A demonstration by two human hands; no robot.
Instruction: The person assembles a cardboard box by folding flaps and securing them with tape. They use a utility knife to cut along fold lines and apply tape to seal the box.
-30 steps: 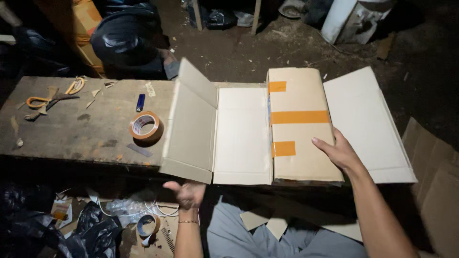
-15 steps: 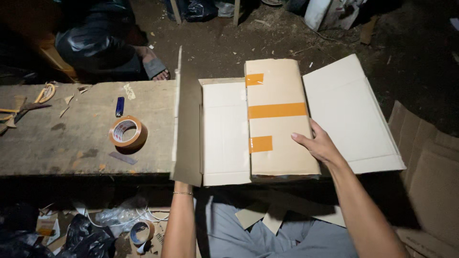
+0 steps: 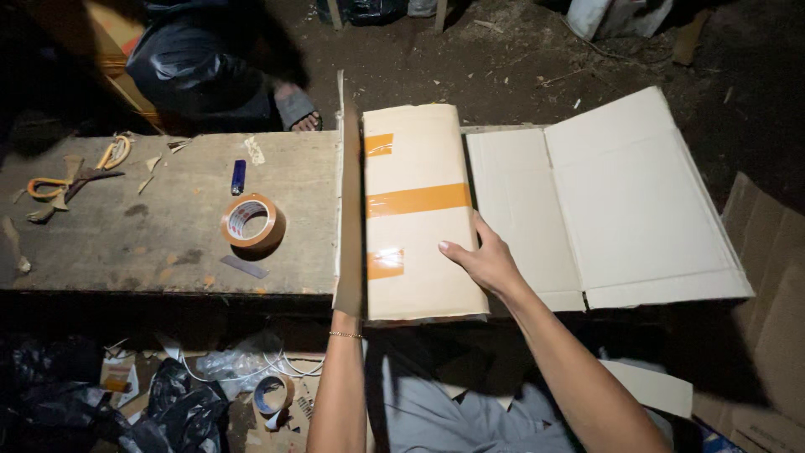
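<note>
Pressing flat with the fingers together and the thumb set apart, the right hand (image 3: 485, 262) lies on the brown panel of the flattened cardboard box (image 3: 417, 210), its fingertips at that panel's right edge where the pale inner panels begin. The left hand is hidden behind a flap (image 3: 348, 201) that stands upright on edge at the box's left side; only the forearm, with a thin bracelet, shows below it, so whether those fingers are spread or closed cannot be told. Three strips of orange tape (image 3: 418, 200) cross the brown panel, the widest at mid-height. To the right, the pale panels lie open and flat, the outermost one reaching past the table's right end over dark ground. The box's near edge runs just beyond the near rim of the wooden table (image 3: 101, 252). Left of the upright flap lies a stretch of bare board, then a roll of tape (image 3: 250, 221), a blue lighter (image 3: 238, 177) beyond it, and scissors (image 3: 59, 183) with orange handles near the far left end. More cardboard (image 3: 767, 285) leans at the right. Below the table lie a second tape roll (image 3: 273, 394), black bags and scraps. Beyond the far edge, on an earth floor, another person's sandalled foot (image 3: 295, 109) shows.
</note>
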